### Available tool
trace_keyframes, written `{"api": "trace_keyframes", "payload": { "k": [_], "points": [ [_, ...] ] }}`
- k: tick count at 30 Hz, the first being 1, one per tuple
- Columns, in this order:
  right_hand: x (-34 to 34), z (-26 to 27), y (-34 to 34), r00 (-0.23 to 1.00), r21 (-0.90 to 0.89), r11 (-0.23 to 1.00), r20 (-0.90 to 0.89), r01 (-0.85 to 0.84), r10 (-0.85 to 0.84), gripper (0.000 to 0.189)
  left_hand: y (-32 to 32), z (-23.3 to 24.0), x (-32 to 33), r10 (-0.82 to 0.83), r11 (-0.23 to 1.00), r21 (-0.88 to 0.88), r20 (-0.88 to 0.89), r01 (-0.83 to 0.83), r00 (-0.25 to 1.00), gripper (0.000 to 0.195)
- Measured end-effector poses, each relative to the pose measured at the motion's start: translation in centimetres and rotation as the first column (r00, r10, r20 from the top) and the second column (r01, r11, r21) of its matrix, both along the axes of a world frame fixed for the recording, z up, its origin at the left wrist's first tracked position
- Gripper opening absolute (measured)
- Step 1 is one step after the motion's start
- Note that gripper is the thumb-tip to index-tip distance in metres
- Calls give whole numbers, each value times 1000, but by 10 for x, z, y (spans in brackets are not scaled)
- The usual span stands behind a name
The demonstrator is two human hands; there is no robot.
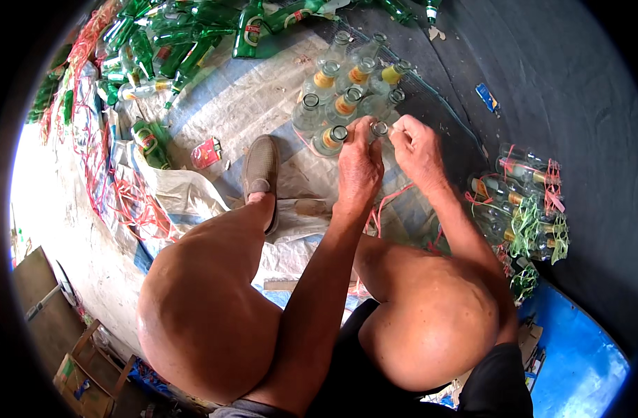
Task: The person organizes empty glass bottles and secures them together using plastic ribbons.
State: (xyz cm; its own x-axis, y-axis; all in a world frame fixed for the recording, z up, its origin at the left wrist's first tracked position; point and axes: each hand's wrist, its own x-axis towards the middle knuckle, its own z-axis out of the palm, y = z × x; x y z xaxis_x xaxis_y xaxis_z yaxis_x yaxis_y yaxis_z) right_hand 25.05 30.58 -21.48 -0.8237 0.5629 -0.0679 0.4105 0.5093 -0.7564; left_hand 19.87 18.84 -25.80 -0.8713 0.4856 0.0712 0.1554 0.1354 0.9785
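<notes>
Several clear glass bottles (345, 107) stand upright in a tight cluster before me, some with yellow-orange neck labels. My left hand (361, 157) is at the near side of the cluster, its fingers curled against the neck of a clear bottle (379, 129). Just right of that neck is my right hand (417, 149), with fingers bent and thumb near the index finger. What lies inside either hand is hidden. A pink plastic string (394, 196) runs over the ground toward my right wrist. Another stretch of pink string (303, 142) shows low around the cluster's left side.
Green glass bottles (188, 26) are heaped at the upper left. Clear bottles (507, 204) tied with pink and green string lie at right. A torn red packet (206, 153) rests on the woven plastic sheet (235, 89), near my shoe (261, 162). A blue packet (487, 97) lies on dark sheeting.
</notes>
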Motion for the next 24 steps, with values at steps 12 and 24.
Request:
{"api": "trace_keyframes", "payload": {
  "k": [12,24],
  "points": [
    [26,10,-43,994,387,920,-56,-62,90,6,1,-8,1,31,997,-64,-79,-36,996,38],
    [34,14,-48,993,417,903,-17,-100,118,3,-2,3,2,-4,997,-81,-8,4,1000,42]
  ]
}}
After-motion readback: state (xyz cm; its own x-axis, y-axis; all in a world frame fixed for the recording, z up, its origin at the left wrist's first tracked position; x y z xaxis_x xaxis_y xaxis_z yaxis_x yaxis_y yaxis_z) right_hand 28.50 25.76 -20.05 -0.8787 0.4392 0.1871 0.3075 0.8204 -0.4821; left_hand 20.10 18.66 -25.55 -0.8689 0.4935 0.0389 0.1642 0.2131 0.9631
